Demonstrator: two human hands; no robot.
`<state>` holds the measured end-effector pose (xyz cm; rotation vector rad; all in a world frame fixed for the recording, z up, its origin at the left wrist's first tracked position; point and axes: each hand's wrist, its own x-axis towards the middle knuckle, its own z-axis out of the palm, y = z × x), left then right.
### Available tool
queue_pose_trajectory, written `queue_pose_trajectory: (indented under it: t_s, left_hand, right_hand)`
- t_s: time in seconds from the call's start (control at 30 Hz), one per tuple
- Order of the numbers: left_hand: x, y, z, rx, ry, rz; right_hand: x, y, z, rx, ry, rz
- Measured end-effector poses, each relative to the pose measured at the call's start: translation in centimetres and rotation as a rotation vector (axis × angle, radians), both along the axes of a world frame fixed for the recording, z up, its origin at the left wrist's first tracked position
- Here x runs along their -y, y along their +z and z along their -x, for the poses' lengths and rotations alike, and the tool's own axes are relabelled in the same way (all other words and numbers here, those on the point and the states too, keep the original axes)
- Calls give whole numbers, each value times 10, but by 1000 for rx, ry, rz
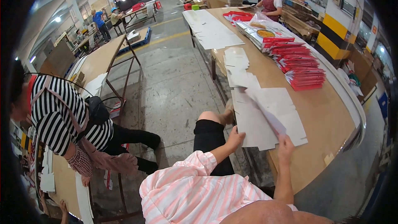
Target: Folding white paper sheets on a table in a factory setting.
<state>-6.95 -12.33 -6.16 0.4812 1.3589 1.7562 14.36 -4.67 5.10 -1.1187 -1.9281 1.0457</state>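
Observation:
A flat white die-cut cardboard sheet [252, 126] lies at the near edge of the brown table [319, 141]. My left hand [235, 139] is closed at the sheet's left edge, thumb on top. My right hand [285, 149] pinches the corner of a lifted white panel, which slants up to the left over the sheet; whether it belongs to the same sheet I cannot tell. Under and right of it lies more white cardboard [292, 110] with notched edges. Farther along, other white blanks [237, 60] overlap in a line.
A fanned row of red-and-white folded cartons [300, 68] covers the table's right side. Flat white sheets [211, 29] lie beyond. Across the far end stands a person in a red apron [271, 6]. Behind me on the left, a person in a striped shirt [72, 112] works at another table.

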Motion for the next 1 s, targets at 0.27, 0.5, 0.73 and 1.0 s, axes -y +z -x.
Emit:
queue_pose_trajectory:
  t_s: [0.27, 0.5, 0.73, 1.0]
  left_hand:
    - [2, 66, 1, -1514, -70, -90]
    - [-46, 71, -51, -1973, -827, 80]
    - [-98, 97, -109, -1717, -1191, -51]
    - [-96, 19, -140, -1683, -861, -404]
  right_hand:
    - [61, 0, -153, 177, -11, -670]
    - [115, 12, -208, 6, -101, -536]
    - [132, -9, -266, 415, -115, -761]
    - [106, -24, -275, 336, -407, 150]
